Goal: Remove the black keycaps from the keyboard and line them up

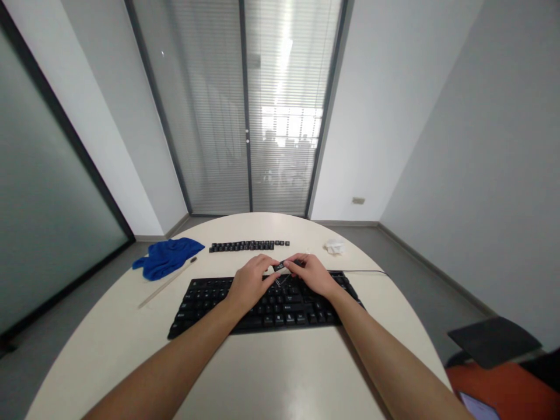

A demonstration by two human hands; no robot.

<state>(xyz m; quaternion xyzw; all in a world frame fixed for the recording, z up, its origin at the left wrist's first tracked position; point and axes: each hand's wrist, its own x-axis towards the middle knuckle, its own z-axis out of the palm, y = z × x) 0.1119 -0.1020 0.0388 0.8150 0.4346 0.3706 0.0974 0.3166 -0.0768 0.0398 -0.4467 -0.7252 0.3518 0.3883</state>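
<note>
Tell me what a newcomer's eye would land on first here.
Probably the vivid blue cloth, crumpled on the left side of the pale table. Next, the black keyboard in the middle, with the left hand and right hand over it, their fingers holding a small black piece. Beyond the keyboard, loose black keycaps lie lined up.

Looks like an office room: has glass panels point(201, 116) with blinds point(289, 76) beyond the worktop point(280, 367), a keyboard point(284, 307) on it, a chair point(494, 342) to its right.
</note>
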